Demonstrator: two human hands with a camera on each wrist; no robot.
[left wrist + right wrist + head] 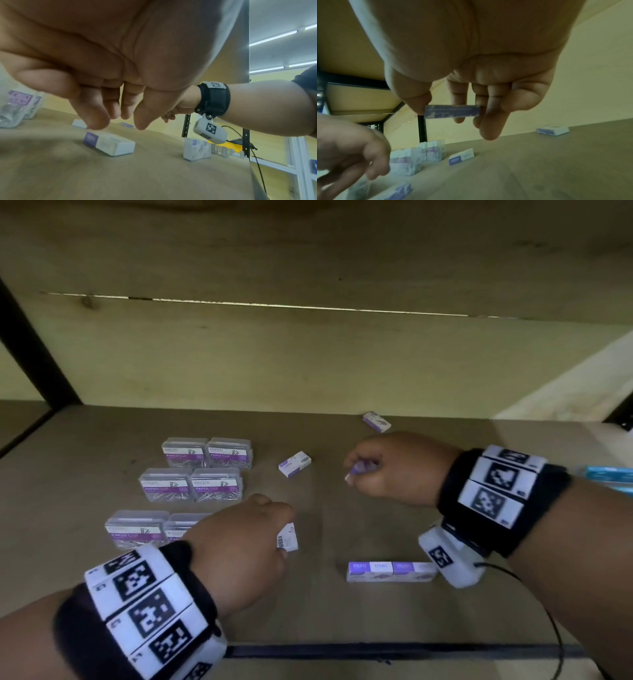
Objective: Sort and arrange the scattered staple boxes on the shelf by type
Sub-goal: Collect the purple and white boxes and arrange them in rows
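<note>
My right hand (358, 472) hovers over the middle of the shelf (342, 611), thumb and fingers pinching a small purple staple box (452, 111) held off the board. My left hand (120, 121) hangs just above a white-and-purple staple box (109, 143) lying on the shelf; its fingers point down and hold nothing. Another loose staple box (294, 463) lies between the hands, farther back. A third (376, 421) lies near the back wall. Two staple boxes (390, 571) stand side by side in a row at the front right.
Several clear plastic paper clip boxes (191, 477) sit in pairs on the left of the shelf. A blue package (609, 477) shows at the right edge. A black upright (30, 347) bounds the left side. A cable (548, 611) hangs from my right wrist.
</note>
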